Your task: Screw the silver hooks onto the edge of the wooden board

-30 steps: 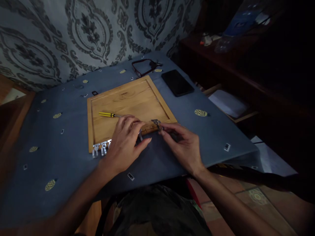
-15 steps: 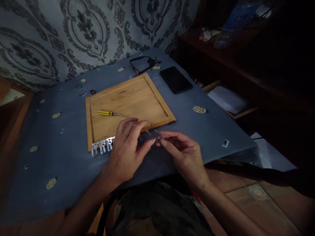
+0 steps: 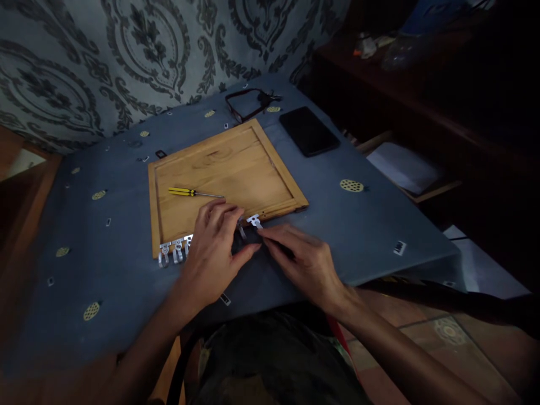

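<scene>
My right hand (image 3: 301, 259) pinches a silvery metal hook (image 3: 253, 220) by its lower end. The hook's flat top lies against the near edge of a framed wooden board (image 3: 223, 169). My left hand (image 3: 217, 239) rests over the same edge, fingers bent on the wood and thumb stretched out toward the hook; the fingers are apart and I see nothing held. Several matching hooks (image 3: 177, 250) line the edge left of my left hand, and one more shows partly between my hands. On the board lies a yellow and black screwdriver (image 3: 182, 192).
Beyond the board are glasses (image 3: 244, 107), a dark phone (image 3: 309, 131) and a small black piece (image 3: 161, 153) on the blue tablecloth (image 3: 135, 315). To the right stands a dark cabinet with an open drawer (image 3: 415, 169) and a plastic bottle (image 3: 405, 50) on top.
My right hand has turned the hook and brought its flat top onto the board's edge. The left hand stays almost in place. The camera view has shifted slightly.
</scene>
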`<state>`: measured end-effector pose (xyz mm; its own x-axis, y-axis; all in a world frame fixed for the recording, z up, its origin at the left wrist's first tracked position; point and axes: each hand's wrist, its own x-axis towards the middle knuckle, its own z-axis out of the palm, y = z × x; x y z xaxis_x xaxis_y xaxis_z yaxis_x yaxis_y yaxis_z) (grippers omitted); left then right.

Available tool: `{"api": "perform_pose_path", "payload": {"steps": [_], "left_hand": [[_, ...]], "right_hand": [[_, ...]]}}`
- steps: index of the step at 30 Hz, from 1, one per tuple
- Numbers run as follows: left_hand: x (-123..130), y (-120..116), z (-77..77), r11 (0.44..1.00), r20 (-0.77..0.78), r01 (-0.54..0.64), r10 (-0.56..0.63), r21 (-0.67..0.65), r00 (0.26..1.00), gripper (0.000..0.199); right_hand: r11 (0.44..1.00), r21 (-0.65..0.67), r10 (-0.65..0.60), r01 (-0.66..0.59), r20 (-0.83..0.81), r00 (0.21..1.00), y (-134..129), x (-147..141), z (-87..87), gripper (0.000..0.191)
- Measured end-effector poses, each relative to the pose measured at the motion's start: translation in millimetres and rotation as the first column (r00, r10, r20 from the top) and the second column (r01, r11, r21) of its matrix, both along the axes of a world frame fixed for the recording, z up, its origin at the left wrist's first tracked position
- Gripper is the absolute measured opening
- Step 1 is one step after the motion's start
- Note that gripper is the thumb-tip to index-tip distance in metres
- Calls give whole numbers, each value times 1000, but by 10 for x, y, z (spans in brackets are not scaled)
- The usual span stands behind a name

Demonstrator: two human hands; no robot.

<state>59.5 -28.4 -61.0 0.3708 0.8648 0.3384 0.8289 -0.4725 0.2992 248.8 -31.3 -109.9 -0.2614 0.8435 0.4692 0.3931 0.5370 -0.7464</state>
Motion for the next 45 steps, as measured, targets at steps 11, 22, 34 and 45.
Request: {"api": "perform_pose_path", "payload": {"steps": [11,22,34,45], "left_hand": [[77,131,-77,996,-102,-2,-7,-87,995,53],[111,177,-86,994,-117,15,-28,-105,993,36],[116,190,-136,996,-104,-3,-7,-92,995,39],[79,198,-130,997,-67,2,-7,-72,998,41]], "right_hand": [[991,-134,10,-15,-34,999,70,-1,-21,27],[990,-135,37,-45,-56,998,95,-11,2,26],[992,121,-3,-20,187,982,229,131,16,27],[949,304,-31,-82,350,936,367,175,-111,31]]}}
